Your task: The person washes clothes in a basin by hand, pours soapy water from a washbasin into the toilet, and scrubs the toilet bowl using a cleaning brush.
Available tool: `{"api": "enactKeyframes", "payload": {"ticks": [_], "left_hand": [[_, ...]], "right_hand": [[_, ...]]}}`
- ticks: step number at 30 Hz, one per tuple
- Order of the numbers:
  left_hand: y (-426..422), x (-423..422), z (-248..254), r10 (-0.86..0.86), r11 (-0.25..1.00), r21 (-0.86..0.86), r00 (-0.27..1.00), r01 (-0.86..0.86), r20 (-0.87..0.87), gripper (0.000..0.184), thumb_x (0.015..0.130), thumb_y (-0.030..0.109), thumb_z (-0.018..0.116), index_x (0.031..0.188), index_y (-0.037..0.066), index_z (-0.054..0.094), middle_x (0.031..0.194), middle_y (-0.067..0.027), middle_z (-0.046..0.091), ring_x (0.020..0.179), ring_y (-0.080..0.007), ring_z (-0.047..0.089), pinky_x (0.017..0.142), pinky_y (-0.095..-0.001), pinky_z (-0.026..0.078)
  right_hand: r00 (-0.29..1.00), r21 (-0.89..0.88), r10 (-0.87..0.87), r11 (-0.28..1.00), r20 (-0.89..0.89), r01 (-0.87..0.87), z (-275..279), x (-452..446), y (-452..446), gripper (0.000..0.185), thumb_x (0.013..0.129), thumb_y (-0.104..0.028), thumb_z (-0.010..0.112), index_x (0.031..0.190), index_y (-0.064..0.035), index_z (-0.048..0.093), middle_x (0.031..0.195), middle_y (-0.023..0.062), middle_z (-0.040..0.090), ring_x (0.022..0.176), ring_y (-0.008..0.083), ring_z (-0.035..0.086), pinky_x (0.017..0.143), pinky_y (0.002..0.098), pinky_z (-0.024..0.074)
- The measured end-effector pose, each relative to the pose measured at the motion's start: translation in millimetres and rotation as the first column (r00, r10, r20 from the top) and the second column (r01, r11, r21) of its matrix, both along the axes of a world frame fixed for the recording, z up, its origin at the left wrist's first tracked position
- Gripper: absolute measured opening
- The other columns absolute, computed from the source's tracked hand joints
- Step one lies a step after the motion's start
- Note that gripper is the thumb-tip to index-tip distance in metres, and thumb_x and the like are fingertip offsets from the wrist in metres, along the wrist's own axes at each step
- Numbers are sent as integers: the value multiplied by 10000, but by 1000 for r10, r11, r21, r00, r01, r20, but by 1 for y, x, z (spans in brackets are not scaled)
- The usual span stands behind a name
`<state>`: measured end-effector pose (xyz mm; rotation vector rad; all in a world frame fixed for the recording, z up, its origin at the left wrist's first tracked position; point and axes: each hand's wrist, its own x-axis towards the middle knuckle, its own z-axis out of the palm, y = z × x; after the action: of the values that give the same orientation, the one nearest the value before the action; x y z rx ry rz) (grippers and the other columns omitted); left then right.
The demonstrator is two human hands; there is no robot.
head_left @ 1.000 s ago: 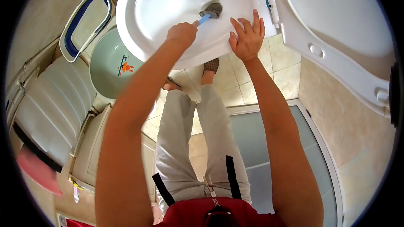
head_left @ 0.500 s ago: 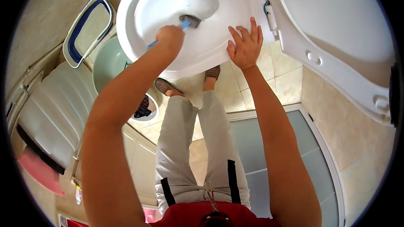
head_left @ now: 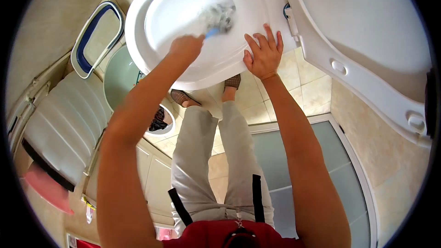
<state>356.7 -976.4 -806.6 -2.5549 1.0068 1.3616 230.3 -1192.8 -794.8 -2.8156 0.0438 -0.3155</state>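
Observation:
My left hand [head_left: 186, 48] is closed around the blue handle of a toilet brush [head_left: 212, 32]. The brush's grey head is down in the bowl, blurred among churned, bubbly water [head_left: 219, 13]. Below the hand is the near part of the white toilet's rim [head_left: 138, 32]. Fingers spread, my right hand [head_left: 265, 57] rests on the toilet's rim at the right, close to the seat hinge, and holds nothing. The raised white seat and lid [head_left: 321, 46] stand to the right of that hand.
Left of the toilet are a blue-and-white folding basin [head_left: 82, 59], a pale green basin [head_left: 115, 76] and a white bin [head_left: 169, 126] with dark contents. A pink basin [head_left: 48, 188] is at far left. Grey-panelled framing [head_left: 317, 156] lies behind my right arm.
The brush head has moved slightly right within the bowl and now stirs the water into bubbles. My left hand shifted a little with it. My right hand remains on the rim.

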Motion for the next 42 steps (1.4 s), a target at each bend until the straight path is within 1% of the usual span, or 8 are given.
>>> {"api": "enactKeyframes", "payload": {"ticks": [6,11,17,24,27,32,38,42], "left_hand": [[47,-15,108,14,996,87,966,9,-258,386,961,343,407,1327,227,450,796,-146,632,792,-332,631,679,-456,504],[-30,-23,63,155,946,-249,963,-209,-221,422,962,329,399,1369,220,388,752,-160,640,716,-348,637,640,-459,515],[-44,-65,56,380,879,-236,908,-414,-177,420,967,313,389,1381,253,351,678,-192,623,667,-378,630,633,-486,514],[44,-29,93,103,984,-109,950,-141,-296,391,967,320,391,1352,255,407,738,-185,633,715,-365,631,666,-462,505],[16,-31,64,117,917,-338,954,-210,-275,375,967,321,391,1335,260,431,738,-178,638,717,-361,635,664,-468,505],[-54,-49,58,469,813,-259,850,-521,-239,380,972,307,385,1327,175,416,765,-193,641,760,-369,639,658,-492,509],[-19,-58,80,383,812,-208,768,-545,-513,372,972,306,387,1320,182,427,797,-199,644,772,-384,629,692,-486,487],[-37,-53,59,498,663,-307,709,-683,-500,358,969,288,386,1301,166,448,847,-190,649,795,-393,619,715,-488,473]], "right_hand": [[998,-17,7,1000,-70,-8,4,0,-1,388,752,-329,531,1089,-168,637,1053,63,564,1232,264,443,1065,528,216],[997,-21,-12,1000,-77,10,4,0,2,451,788,-327,507,1212,-197,586,1257,94,524,1256,270,420,1076,512,206],[996,-3,-11,1000,-93,11,7,3,4,506,862,-378,459,1341,-218,482,1411,118,401,1276,287,400,1075,496,201],[994,-29,-9,1000,-106,6,7,0,8,513,884,-431,431,1353,-226,469,1432,112,383,1300,293,374,1095,488,162],[996,-3,-12,1000,-92,12,4,1,8,505,889,-436,421,1343,-223,483,1432,115,383,1302,297,371,1097,492,158],[995,-19,-2,1000,-103,0,5,-5,9,517,895,-459,416,1330,-193,499,1421,128,395,1291,305,382,1085,493,171],[997,-9,-4,1000,-81,3,4,2,9,516,904,-464,403,1326,-185,502,1417,149,393,1287,319,381,1083,492,173],[998,7,-15,1000,-65,16,5,2,13,521,905,-475,395,1326,-188,502,1414,151,395,1289,327,375,1082,491,173]]}}
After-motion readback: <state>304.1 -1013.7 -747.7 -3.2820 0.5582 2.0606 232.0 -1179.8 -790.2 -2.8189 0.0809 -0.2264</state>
